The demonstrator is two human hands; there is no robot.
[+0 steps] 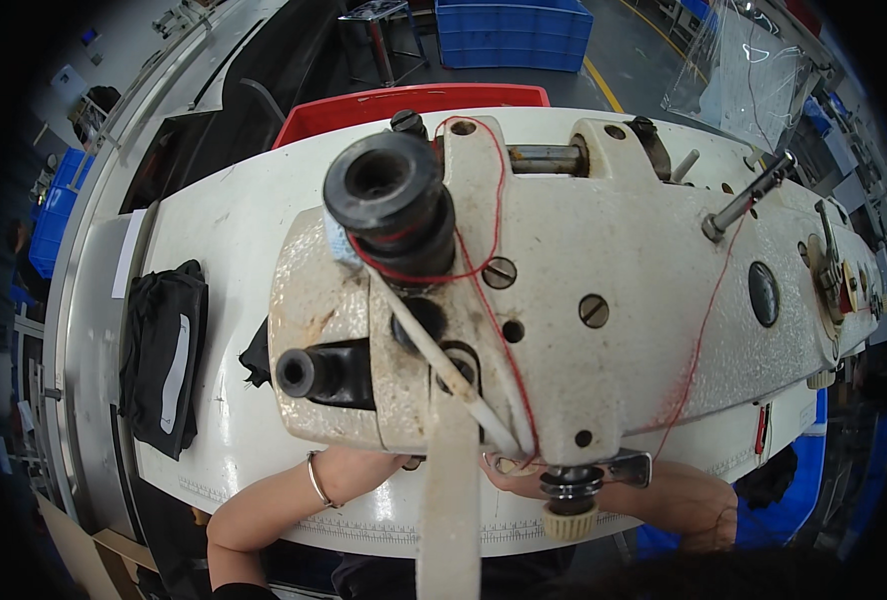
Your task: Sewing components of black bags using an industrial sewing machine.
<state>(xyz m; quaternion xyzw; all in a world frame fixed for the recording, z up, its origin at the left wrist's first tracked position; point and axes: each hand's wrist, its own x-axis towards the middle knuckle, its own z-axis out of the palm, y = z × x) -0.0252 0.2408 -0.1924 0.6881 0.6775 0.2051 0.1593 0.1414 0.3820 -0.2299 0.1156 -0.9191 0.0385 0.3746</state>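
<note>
A white industrial sewing machine (554, 370) fills the middle of the head view, seen from above. My left hand (372, 468), with a bangle (318, 480) at the wrist, reaches under the machine's head from the left. From the right, my right hand (512, 484) goes in beneath it, close to the ribbed tension knob (571, 520). The machine hides the fingers of both hands and whatever they touch. Red thread (501, 340) loops round the black round post (384, 195) and runs down the machine's front. A scrap of black cloth (256, 357) pokes out at the machine's left.
Folded black cloth with a white strip (167, 360) lies on the white table (219, 240) at the left. A red bin (404, 98) stands behind the table, with a blue crate (514, 35) and a metal stool (379, 35) beyond. At right is a small red tool (762, 435).
</note>
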